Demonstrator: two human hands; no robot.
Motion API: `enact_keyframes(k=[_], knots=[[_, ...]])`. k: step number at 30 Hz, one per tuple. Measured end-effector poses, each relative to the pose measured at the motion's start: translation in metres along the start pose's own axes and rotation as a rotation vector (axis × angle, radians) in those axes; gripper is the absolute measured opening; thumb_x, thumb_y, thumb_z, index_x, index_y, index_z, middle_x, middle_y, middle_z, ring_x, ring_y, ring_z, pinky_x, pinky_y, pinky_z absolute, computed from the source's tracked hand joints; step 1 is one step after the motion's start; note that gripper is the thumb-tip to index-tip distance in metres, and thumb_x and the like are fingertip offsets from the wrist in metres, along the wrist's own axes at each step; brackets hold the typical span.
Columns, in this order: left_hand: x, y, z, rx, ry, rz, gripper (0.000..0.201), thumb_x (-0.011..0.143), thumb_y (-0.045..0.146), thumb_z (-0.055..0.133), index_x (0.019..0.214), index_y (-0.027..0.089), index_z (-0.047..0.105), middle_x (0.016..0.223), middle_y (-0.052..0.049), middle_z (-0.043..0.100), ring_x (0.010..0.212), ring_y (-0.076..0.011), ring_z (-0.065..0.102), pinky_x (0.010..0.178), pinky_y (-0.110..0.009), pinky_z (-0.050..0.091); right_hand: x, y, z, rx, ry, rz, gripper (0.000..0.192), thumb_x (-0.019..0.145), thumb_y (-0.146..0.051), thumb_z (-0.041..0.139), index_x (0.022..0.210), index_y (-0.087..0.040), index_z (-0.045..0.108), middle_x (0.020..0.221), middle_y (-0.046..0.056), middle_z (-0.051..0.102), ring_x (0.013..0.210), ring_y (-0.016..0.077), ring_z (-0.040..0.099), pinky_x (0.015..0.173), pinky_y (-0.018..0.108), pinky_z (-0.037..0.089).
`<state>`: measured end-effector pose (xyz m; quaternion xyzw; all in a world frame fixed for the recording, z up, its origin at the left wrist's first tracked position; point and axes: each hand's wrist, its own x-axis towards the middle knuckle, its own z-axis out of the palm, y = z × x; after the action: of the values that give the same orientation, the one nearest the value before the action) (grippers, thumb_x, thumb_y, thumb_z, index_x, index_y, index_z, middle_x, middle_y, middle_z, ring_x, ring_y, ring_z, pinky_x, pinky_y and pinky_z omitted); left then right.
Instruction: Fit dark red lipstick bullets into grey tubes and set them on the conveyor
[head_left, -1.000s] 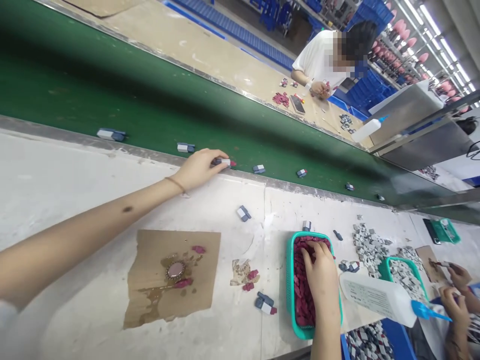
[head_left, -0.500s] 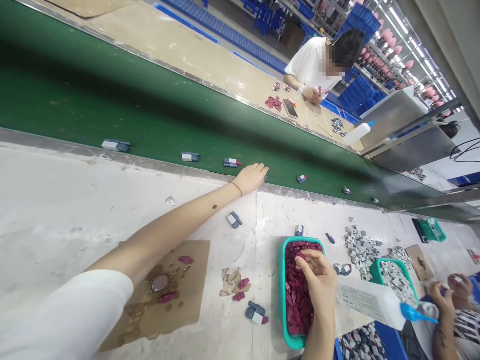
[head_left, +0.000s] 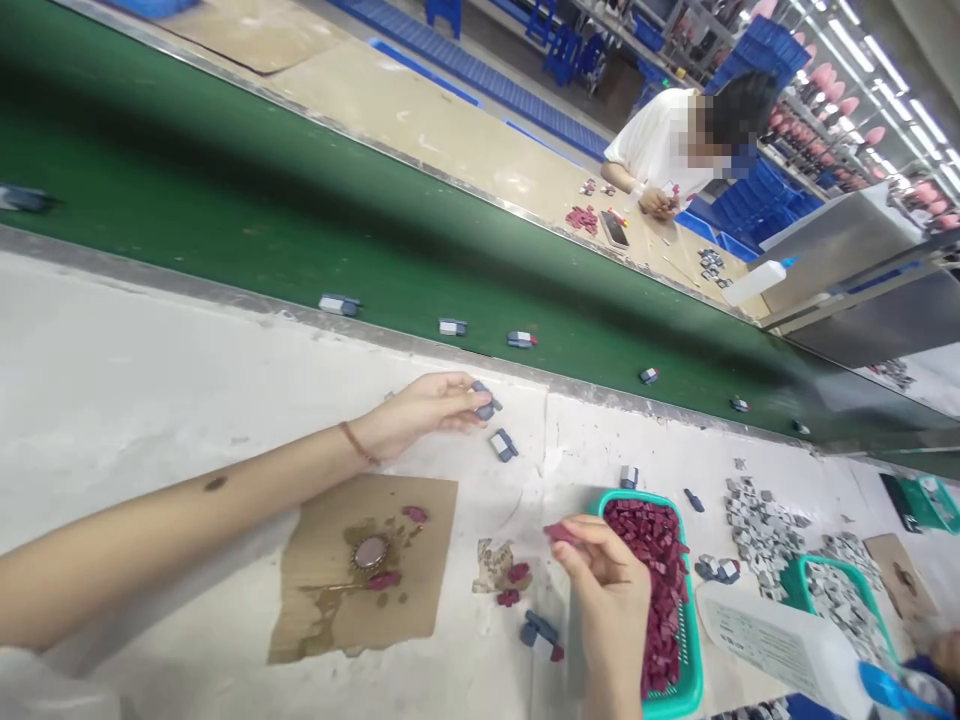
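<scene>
My left hand grips a dark blue-grey plastic part between thumb and fingers, above the white table near the belt's edge. Just below it lies a grey-and-white part. My right hand pinches a small maroon plastic piece, to the left of a green basket heaped with maroon pieces. Left of the right hand rests a blue-grey part with a maroon tip. Two maroon pieces lie on a stained scrap close by.
A green conveyor belt carries several parts. Stained cardboard holds a round cap and maroon pieces. A white bottle with a blue nozzle lies right of the basket, near white pieces. Across the belt sits a co-worker.
My left hand has come back from the belt, holding a blue-grey part. My right hand has moved left out of the basket with a maroon piece. The view has shifted.
</scene>
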<state>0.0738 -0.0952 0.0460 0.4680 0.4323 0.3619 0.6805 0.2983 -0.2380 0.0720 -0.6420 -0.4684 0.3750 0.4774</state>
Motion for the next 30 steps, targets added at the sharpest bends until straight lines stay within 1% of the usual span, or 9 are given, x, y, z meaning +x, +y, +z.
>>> enact_keyframes(k=[3, 6, 10, 15, 18, 20, 24, 28, 30], knots=[[-0.042, -0.002, -0.023, -0.098, 0.126, -0.136, 0.034, 0.063, 0.041, 0.082, 0.084, 0.017, 0.070, 0.080, -0.005, 0.071, 0.073, -0.0185, 0.064, 0.061, -0.026, 0.047, -0.003, -0.002, 0.039, -0.023, -0.251, -0.080, 0.007, 0.077, -0.018, 0.072, 0.080, -0.023, 0.077, 0.081, 0.004, 0.073, 0.072, 0.0177, 0.070, 0.057, 0.023, 0.058], [-0.074, -0.008, -0.038, -0.167, 0.278, -0.225, 0.040, 0.059, 0.036, 0.086, 0.093, 0.019, 0.073, 0.075, -0.002, 0.071, 0.069, -0.0172, 0.062, 0.062, -0.026, 0.046, -0.008, 0.002, 0.072, -0.121, -0.450, -0.217, 0.014, 0.087, -0.016, 0.063, 0.090, -0.023, 0.076, 0.087, 0.005, 0.073, 0.080, 0.0177, 0.071, 0.069, 0.026, 0.059], [-0.105, -0.020, -0.047, -0.311, 0.311, -0.286, 0.037, 0.054, 0.033, 0.089, 0.085, 0.019, 0.075, 0.084, -0.005, 0.075, 0.081, -0.0213, 0.067, 0.077, -0.030, 0.051, -0.013, 0.012, 0.101, -0.276, -0.605, -0.504, 0.018, 0.095, -0.017, 0.053, 0.098, -0.019, 0.071, 0.090, 0.008, 0.071, 0.086, 0.0196, 0.069, 0.078, 0.031, 0.059], [-0.122, -0.039, -0.048, -0.305, 0.314, -0.261, 0.033, 0.054, 0.032, 0.089, 0.081, 0.020, 0.073, 0.090, -0.007, 0.076, 0.093, -0.0264, 0.069, 0.086, -0.035, 0.051, -0.016, 0.021, 0.118, -0.476, -0.651, -0.738, 0.026, 0.100, -0.017, 0.040, 0.103, -0.017, 0.066, 0.090, 0.010, 0.069, 0.083, 0.0212, 0.066, 0.070, 0.033, 0.060], [-0.124, -0.048, -0.046, -0.253, 0.337, -0.206, 0.033, 0.057, 0.035, 0.087, 0.081, 0.020, 0.070, 0.091, -0.007, 0.076, 0.092, -0.0261, 0.069, 0.086, -0.034, 0.052, -0.018, 0.023, 0.119, -0.540, -0.651, -0.803, 0.027, 0.100, -0.013, 0.038, 0.102, -0.016, 0.064, 0.088, 0.010, 0.068, 0.081, 0.0215, 0.066, 0.071, 0.035, 0.060], [-0.125, -0.050, -0.044, -0.228, 0.334, -0.178, 0.033, 0.059, 0.036, 0.086, 0.081, 0.019, 0.068, 0.090, -0.007, 0.075, 0.089, -0.0254, 0.070, 0.080, -0.032, 0.053, -0.019, 0.024, 0.119, -0.564, -0.658, -0.828, 0.025, 0.099, -0.012, 0.039, 0.101, -0.016, 0.064, 0.087, 0.009, 0.067, 0.081, 0.0215, 0.065, 0.072, 0.035, 0.060], [-0.126, -0.050, -0.041, -0.277, 0.317, -0.145, 0.036, 0.063, 0.036, 0.085, 0.082, 0.021, 0.059, 0.082, -0.004, 0.073, 0.083, -0.0243, 0.071, 0.064, -0.027, 0.052, -0.022, 0.025, 0.120, -0.588, -0.655, -0.813, 0.026, 0.099, -0.012, 0.038, 0.104, -0.019, 0.063, 0.087, 0.008, 0.066, 0.081, 0.0212, 0.065, 0.070, 0.035, 0.059], [-0.127, -0.049, -0.041, -0.372, 0.289, -0.153, 0.043, 0.067, 0.036, 0.083, 0.100, 0.023, 0.059, 0.087, -0.004, 0.072, 0.086, -0.0245, 0.070, 0.070, -0.030, 0.053, -0.023, 0.023, 0.122, -0.542, -0.657, -0.779, 0.027, 0.098, -0.012, 0.040, 0.103, -0.020, 0.065, 0.088, 0.009, 0.067, 0.078, 0.0216, 0.065, 0.066, 0.035, 0.058], [-0.127, -0.049, -0.042, -0.402, 0.280, -0.176, 0.041, 0.068, 0.036, 0.083, 0.101, 0.022, 0.064, 0.092, -0.005, 0.073, 0.091, -0.0246, 0.069, 0.076, -0.031, 0.053, -0.021, 0.021, 0.122, -0.437, -0.656, -0.694, 0.025, 0.097, -0.015, 0.043, 0.102, -0.020, 0.067, 0.089, 0.009, 0.069, 0.079, 0.0213, 0.066, 0.067, 0.035, 0.059]])
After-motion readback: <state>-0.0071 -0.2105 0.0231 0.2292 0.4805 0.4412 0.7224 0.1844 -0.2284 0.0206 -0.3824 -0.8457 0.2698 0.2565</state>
